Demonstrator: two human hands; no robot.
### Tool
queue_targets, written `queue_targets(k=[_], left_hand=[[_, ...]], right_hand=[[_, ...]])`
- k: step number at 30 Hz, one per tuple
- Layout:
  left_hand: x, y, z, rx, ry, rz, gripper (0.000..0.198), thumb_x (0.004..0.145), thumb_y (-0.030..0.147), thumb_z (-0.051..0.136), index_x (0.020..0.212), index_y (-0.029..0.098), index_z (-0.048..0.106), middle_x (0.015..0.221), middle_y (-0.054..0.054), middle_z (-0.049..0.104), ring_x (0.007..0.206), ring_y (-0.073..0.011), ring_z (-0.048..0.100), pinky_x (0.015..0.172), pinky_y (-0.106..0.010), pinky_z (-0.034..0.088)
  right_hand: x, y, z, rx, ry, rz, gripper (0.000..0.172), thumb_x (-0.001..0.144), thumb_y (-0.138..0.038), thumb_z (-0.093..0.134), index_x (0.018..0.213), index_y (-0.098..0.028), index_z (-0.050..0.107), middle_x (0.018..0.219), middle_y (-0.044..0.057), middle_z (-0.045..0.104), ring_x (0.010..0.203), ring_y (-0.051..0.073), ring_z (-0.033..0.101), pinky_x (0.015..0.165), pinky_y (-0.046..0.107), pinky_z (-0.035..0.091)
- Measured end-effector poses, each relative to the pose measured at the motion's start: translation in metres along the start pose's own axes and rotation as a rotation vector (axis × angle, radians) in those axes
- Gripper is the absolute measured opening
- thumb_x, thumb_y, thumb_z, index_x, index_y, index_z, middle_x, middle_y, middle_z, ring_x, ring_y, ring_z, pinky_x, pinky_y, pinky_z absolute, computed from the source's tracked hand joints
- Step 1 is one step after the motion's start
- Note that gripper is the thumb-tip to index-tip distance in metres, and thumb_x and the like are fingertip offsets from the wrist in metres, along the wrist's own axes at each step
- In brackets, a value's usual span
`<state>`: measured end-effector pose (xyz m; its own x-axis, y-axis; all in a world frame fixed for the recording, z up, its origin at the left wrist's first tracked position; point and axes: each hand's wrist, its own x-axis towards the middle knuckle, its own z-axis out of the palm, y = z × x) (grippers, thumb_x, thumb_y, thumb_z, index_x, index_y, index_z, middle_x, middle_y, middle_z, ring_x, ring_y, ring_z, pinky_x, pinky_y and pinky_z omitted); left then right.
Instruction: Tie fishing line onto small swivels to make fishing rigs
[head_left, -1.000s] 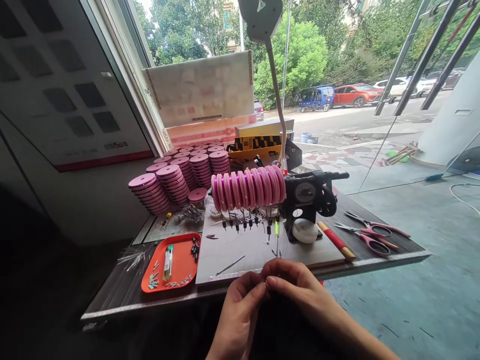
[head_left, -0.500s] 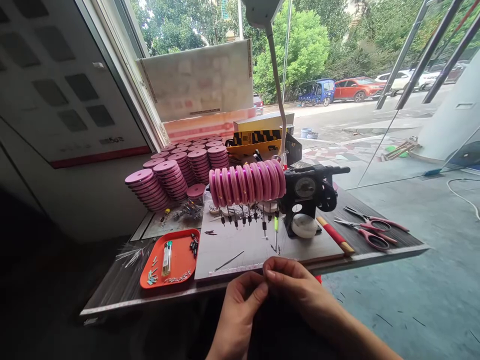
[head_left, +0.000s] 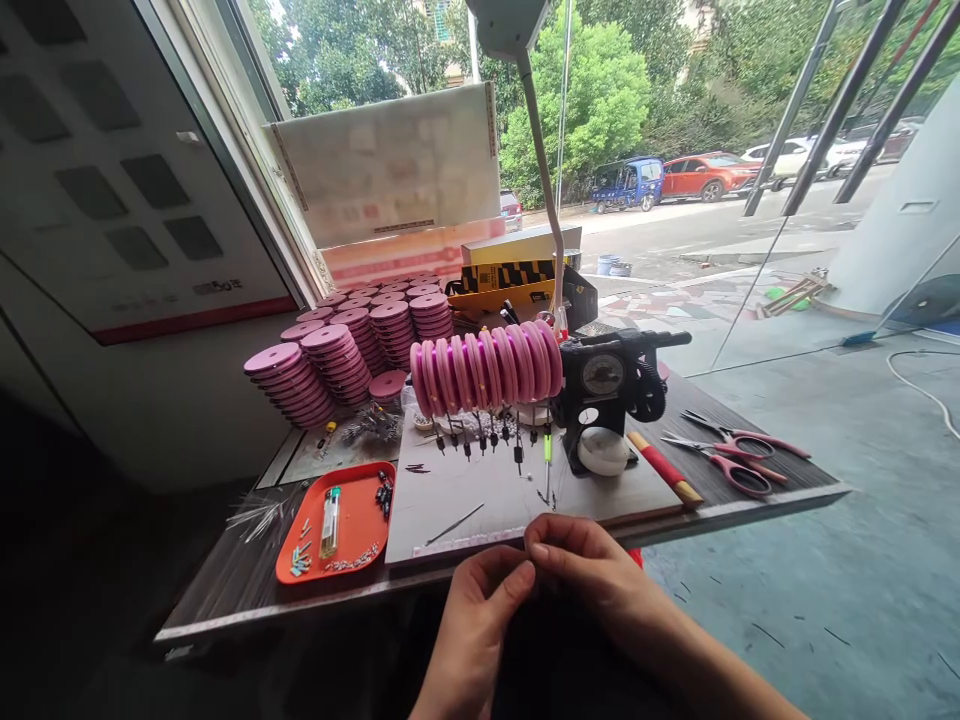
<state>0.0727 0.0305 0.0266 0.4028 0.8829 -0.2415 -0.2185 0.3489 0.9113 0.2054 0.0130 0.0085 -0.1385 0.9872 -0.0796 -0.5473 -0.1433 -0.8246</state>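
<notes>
My left hand (head_left: 484, 610) and my right hand (head_left: 581, 565) meet just off the table's front edge, thumbs and fingertips pinched together. Whatever lies between the fingertips is too small or hidden to make out. Beyond them is a pale work board (head_left: 469, 510) with a thin metal tool (head_left: 454, 524) on it. Pink foam spools (head_left: 487, 370) sit in a row on the shaft of a black winding device (head_left: 604, 385); small black pieces (head_left: 518, 453) dangle below on lines. A green-handled tool (head_left: 548, 445) also hangs there.
An orange tray (head_left: 283, 560) at left holds a clear tube (head_left: 330, 520) and small parts. Stacked pink spools (head_left: 289, 385) stand behind it. Scissors (head_left: 742, 475), pliers (head_left: 772, 443) and a red-wrapped stick (head_left: 660, 465) lie at right. A lamp arm (head_left: 546, 180) rises behind the winder.
The view has shifted slightly, so the table and its things sit a little further left. Both hands keep the same pinched pose together.
</notes>
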Motion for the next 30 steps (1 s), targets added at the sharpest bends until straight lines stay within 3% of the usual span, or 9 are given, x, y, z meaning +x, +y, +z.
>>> queue_targets(k=[12,19,22,26,28,30], left_hand=[[-0.002,0.000,0.002,-0.027,-0.001,0.003,0.014,0.062,0.028,0.073,0.059,0.014,0.069,0.061,-0.003,0.065,0.065,-0.0165,0.055,0.072,-0.028,0.041],[-0.003,-0.001,0.004,-0.150,-0.006,-0.029,0.008,0.061,0.022,0.073,0.065,0.015,0.073,0.059,-0.002,0.066,0.065,-0.0154,0.056,0.071,-0.027,0.042],[-0.003,-0.004,0.004,-0.190,0.023,-0.053,0.008,0.058,0.019,0.075,0.065,0.016,0.073,0.059,-0.001,0.066,0.063,-0.0130,0.055,0.068,-0.024,0.042],[-0.003,-0.008,0.001,-0.153,0.119,0.001,0.011,0.055,0.019,0.078,0.064,0.016,0.071,0.062,0.000,0.067,0.062,-0.0115,0.054,0.069,-0.022,0.042],[-0.003,-0.008,-0.001,-0.128,0.137,0.026,0.012,0.055,0.020,0.078,0.064,0.016,0.071,0.062,0.000,0.067,0.063,-0.0117,0.054,0.069,-0.022,0.042],[-0.004,-0.006,-0.002,-0.118,0.134,0.045,0.012,0.055,0.021,0.078,0.063,0.016,0.070,0.062,0.000,0.066,0.063,-0.0113,0.054,0.068,-0.021,0.042]], right_hand=[[-0.001,0.003,0.000,0.036,0.027,0.019,0.029,0.065,-0.039,0.075,0.067,-0.014,0.058,0.054,-0.005,0.046,0.053,0.007,0.037,0.052,0.019,0.028],[-0.003,0.003,0.005,-0.017,0.040,-0.003,0.033,0.066,-0.043,0.073,0.067,-0.015,0.056,0.055,-0.005,0.044,0.053,0.007,0.037,0.053,0.020,0.029],[-0.012,-0.006,0.000,-0.282,0.083,-0.106,0.031,0.072,-0.046,0.067,0.073,-0.016,0.058,0.061,-0.003,0.050,0.060,0.011,0.045,0.057,0.022,0.034],[-0.018,-0.022,-0.021,-0.856,0.481,-0.437,0.024,0.082,-0.042,0.055,0.083,-0.019,0.061,0.078,0.003,0.061,0.073,0.018,0.053,0.068,0.029,0.037],[-0.011,-0.025,-0.029,-1.130,0.634,-0.532,0.023,0.081,-0.041,0.056,0.079,-0.019,0.062,0.072,0.003,0.060,0.069,0.020,0.053,0.069,0.032,0.035],[-0.002,-0.023,-0.031,-1.332,0.653,-0.591,0.020,0.079,-0.038,0.059,0.072,-0.019,0.063,0.061,0.001,0.058,0.064,0.020,0.053,0.066,0.033,0.033]])
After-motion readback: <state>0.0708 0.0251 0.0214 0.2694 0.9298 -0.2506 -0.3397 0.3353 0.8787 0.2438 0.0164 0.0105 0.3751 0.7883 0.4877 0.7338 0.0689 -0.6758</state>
